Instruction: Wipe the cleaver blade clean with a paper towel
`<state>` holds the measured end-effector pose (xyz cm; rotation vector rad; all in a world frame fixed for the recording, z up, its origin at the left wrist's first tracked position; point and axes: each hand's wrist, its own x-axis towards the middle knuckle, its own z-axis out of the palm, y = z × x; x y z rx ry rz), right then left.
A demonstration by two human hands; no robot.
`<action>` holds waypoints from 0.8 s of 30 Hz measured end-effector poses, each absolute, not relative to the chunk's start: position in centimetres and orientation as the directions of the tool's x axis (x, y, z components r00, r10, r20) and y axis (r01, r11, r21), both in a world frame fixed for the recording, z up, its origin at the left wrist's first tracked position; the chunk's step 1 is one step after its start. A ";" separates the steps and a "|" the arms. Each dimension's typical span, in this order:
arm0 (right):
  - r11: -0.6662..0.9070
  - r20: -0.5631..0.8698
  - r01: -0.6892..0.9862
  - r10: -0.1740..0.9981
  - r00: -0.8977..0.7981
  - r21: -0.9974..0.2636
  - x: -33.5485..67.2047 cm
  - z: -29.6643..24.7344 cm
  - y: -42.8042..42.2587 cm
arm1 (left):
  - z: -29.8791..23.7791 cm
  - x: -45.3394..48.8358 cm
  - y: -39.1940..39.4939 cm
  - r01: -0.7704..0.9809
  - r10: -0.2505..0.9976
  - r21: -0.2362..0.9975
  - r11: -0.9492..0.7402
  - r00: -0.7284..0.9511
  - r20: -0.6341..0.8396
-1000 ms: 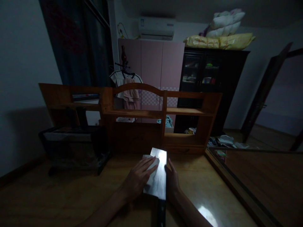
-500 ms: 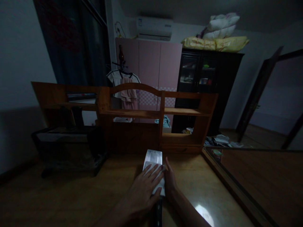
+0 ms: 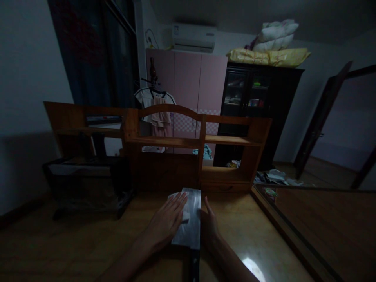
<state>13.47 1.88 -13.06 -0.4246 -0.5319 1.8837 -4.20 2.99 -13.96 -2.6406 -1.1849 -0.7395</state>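
A cleaver with a broad grey metal blade and a black handle lies in front of me, its handle toward me. My left hand presses a white cloth or tissue against the left side of the blade, fingers stretched and close together. Part of the cloth shows past the fingertips. Beside the blade's right edge is my right hand, its thumb raised and apart from the other fingers. Those fingers are partly hidden at the edge, so whether they touch the blade is unclear.
On the wooden tabletop at left stands a dark knife block with black handles. A wooden shelf unit runs along the back. At right is a raised wooden edge. Beyond are wardrobes and hanging clothes.
My left hand has slid left with the cloth, uncovering much more of the blade. My right hand stays near the right edge. The view has shifted slightly.
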 end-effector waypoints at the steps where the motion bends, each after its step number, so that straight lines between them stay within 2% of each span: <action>1: -0.328 -0.047 -0.771 0.931 -0.363 -0.546 13.4 -13.0 1.8 | -14.1 -4.2 3.0 0.723 0.651 0.066 -0.687 0.574 0.496; 4: -0.365 -0.073 -0.749 0.917 -0.393 -0.553 13.4 -13.0 1.7 | -14.6 -3.7 3.0 0.682 0.617 0.072 -0.728 0.607 0.500; 8: -0.300 -0.053 -0.757 0.942 -0.333 -0.580 13.1 -13.7 1.9 | -15.0 -2.6 2.5 0.662 0.627 0.101 -0.743 0.634 0.453; 12: -0.272 -0.031 -0.755 0.948 -0.318 -0.597 12.5 -14.6 2.2 | -14.5 -1.9 1.9 0.654 0.673 0.196 -0.730 0.640 0.372; 17: -0.270 -0.029 -0.768 0.950 -0.311 -0.581 12.5 -15.5 2.4 | -13.9 -1.5 1.4 0.612 0.682 0.303 -0.731 0.645 0.344; 21: -0.287 -0.120 -0.723 0.954 -0.274 -0.628 13.0 -16.0 2.7 | -14.0 -1.1 1.0 0.603 0.657 0.267 -0.751 0.645 0.391; 24: -0.289 -0.123 -0.729 0.954 -0.274 -0.621 13.2 -15.9 2.9 | -14.3 -1.0 0.9 0.635 0.654 0.207 -0.745 0.631 0.417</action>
